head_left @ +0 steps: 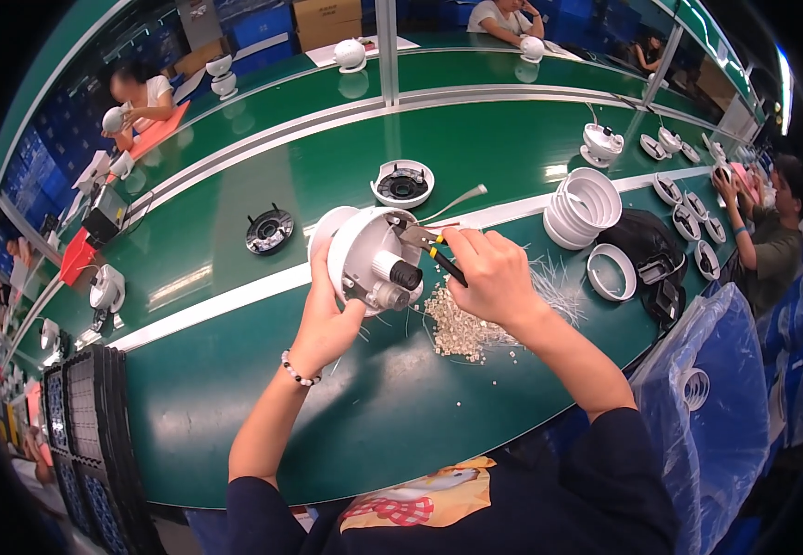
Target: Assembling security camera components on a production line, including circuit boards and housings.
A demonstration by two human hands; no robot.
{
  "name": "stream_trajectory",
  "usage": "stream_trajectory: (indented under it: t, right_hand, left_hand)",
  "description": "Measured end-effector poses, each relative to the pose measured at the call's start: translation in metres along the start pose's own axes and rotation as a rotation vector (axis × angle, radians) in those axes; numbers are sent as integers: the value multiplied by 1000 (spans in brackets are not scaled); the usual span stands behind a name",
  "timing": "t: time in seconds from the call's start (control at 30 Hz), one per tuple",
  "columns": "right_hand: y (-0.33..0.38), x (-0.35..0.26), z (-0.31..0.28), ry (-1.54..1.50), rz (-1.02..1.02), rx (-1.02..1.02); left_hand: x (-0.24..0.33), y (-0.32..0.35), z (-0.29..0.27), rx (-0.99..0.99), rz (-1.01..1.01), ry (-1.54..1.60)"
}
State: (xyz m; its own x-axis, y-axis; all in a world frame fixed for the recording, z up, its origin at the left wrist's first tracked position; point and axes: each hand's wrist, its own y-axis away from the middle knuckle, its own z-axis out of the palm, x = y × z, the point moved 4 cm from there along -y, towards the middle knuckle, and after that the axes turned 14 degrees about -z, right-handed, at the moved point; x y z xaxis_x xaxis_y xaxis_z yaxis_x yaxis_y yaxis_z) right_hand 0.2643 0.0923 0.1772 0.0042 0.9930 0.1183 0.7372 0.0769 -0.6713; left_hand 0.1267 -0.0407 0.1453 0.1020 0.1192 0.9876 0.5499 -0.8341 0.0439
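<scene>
My left hand (323, 319) grips a white dome camera housing (353, 254) from its left side, tilted above the green table. Two cylindrical parts, one with a black lens ring (405, 275), stick out of its open face. In my right hand (489, 277) is a pair of diagonal cutters (432, 248) with black and yellow handles. Their jaws reach the upper inside edge of the housing, where thin wires run; whether they touch one I cannot tell. A white cable (457, 203) trails off behind. Below lies a pile of small cream connectors (462, 324) with loose cut ties (559, 296).
A round black part (269, 229) and a white ring with a black insert (402, 184) lie beyond the housing. White rings (579, 208) stand stacked at right, near a black bag (637, 240). Black trays (96, 435) are piled at left. Co-workers sit around the line, one (772, 222) at right.
</scene>
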Motion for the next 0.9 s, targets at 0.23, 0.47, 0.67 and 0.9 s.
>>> stream_trajectory:
  t: [0.23,0.47,0.67,0.9]
  right_hand:
    - [28,18,3,-87,88,218]
    - [80,16,28,-509,601,440]
    - [79,7,33,-540,523,429]
    - [89,5,34,-512,479,381]
  left_hand:
    - [8,-18,-5,369,302,-420]
    - [-8,-70,-24,225,-97,462]
    - [-93,-153,-28,-12,-270,1029]
    - [-114,-204,1,84,-387,884]
